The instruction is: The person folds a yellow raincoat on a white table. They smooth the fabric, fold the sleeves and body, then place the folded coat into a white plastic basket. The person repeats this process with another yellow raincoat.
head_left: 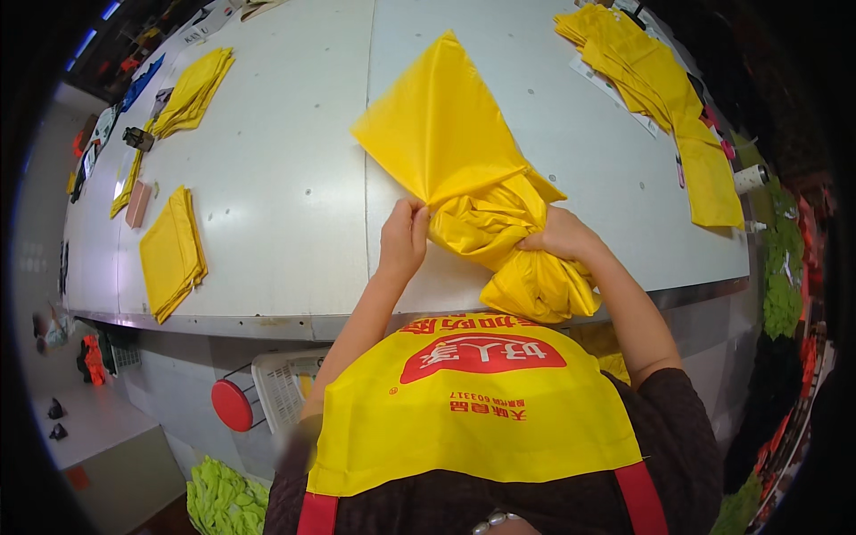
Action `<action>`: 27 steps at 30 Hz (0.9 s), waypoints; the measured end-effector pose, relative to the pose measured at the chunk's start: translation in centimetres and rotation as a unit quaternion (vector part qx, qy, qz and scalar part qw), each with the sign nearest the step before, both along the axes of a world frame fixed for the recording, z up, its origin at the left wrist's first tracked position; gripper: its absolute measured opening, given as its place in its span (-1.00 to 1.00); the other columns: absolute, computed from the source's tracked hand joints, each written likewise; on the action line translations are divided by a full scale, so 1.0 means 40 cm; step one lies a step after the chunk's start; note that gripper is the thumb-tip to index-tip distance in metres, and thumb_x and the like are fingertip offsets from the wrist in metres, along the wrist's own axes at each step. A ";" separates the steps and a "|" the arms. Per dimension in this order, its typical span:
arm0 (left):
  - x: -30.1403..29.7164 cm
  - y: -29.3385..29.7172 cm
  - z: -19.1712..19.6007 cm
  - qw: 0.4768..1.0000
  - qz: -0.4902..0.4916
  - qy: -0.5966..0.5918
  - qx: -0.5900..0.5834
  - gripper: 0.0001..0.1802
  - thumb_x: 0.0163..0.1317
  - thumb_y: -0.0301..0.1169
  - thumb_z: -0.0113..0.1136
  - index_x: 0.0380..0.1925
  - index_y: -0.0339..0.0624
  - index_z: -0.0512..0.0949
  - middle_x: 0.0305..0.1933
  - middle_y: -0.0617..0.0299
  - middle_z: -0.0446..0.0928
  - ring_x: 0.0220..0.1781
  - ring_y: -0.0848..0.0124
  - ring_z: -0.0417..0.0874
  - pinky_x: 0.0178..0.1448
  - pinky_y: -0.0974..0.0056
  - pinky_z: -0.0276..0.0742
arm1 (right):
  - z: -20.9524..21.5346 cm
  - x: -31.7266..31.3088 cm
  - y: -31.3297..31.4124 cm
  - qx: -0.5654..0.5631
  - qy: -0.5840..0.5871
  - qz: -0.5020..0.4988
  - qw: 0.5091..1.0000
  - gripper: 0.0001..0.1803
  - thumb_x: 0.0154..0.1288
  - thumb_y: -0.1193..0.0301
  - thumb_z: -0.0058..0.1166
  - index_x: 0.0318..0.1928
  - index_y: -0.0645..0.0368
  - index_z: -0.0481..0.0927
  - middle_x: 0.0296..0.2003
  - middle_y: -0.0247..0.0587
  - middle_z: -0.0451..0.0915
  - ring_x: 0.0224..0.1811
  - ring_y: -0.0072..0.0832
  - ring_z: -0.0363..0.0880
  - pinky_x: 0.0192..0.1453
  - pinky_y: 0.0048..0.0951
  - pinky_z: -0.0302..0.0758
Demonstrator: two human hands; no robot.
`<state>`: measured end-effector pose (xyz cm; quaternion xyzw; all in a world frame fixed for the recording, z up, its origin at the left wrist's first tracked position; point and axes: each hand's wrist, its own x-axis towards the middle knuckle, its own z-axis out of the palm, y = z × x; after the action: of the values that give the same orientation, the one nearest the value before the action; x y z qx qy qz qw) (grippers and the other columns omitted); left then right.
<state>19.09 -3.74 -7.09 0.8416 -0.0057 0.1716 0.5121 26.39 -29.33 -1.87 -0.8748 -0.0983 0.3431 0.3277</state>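
Note:
A yellow fabric piece (pixel 450 143) lies on the white table (pixel 276 196), flat at its far end and bunched toward the near edge. My left hand (pixel 403 239) pinches the fabric where the flat part narrows. My right hand (pixel 562 237) grips the bunched, crumpled part, which spills over the table's near edge. I wear a yellow apron (pixel 473 401) with a red print and red straps.
Stacks of folded yellow fabric lie at the left (pixel 171 254), far left (pixel 192 91) and far right (pixel 655 85) of the table. A white basket (pixel 281 383) and a red round lid (pixel 232 406) sit under the table edge. Green items (pixel 223 499) lie on the floor.

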 end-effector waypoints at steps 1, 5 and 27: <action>0.014 -0.006 0.009 1.000 0.005 -0.021 -0.006 -0.88 0.26 -0.47 -0.03 -0.26 -0.30 0.40 -0.38 -0.03 0.46 -0.39 0.13 0.50 -0.25 0.24 0.43 | -0.014 0.006 -0.011 0.033 0.024 -0.011 0.999 -0.33 -0.19 0.34 0.29 0.05 0.21 0.44 -0.09 -0.09 0.56 -0.03 -0.31 0.51 0.08 -0.42 0.37; 0.078 -0.014 0.016 0.993 -0.009 -0.114 -0.025 -0.88 0.27 -0.46 -0.03 -0.27 -0.30 0.38 -0.36 0.12 0.45 -0.32 0.30 0.47 -0.24 0.33 0.40 | -0.033 0.016 -0.041 0.163 0.142 -0.052 0.975 -0.28 -0.16 0.41 0.28 0.12 0.24 0.37 -0.06 -0.13 0.54 -0.01 -0.38 0.48 0.12 -0.43 0.35; 0.050 -0.107 0.102 0.975 -0.053 -0.048 0.213 -0.88 0.14 -0.44 0.08 -0.32 -0.17 0.42 -0.38 0.12 0.47 -0.35 0.19 0.50 -0.33 0.24 0.43 | -0.078 0.018 0.012 0.030 -0.033 -0.011 0.999 -0.34 -0.12 0.23 0.25 0.07 0.13 0.42 -0.12 -0.04 0.58 -0.05 -0.21 0.53 0.03 -0.32 0.42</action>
<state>21.07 -8.02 -3.02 0.9206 -0.1111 0.1789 0.3288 27.12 -28.87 -4.98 -0.8762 -0.1098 0.3077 0.3542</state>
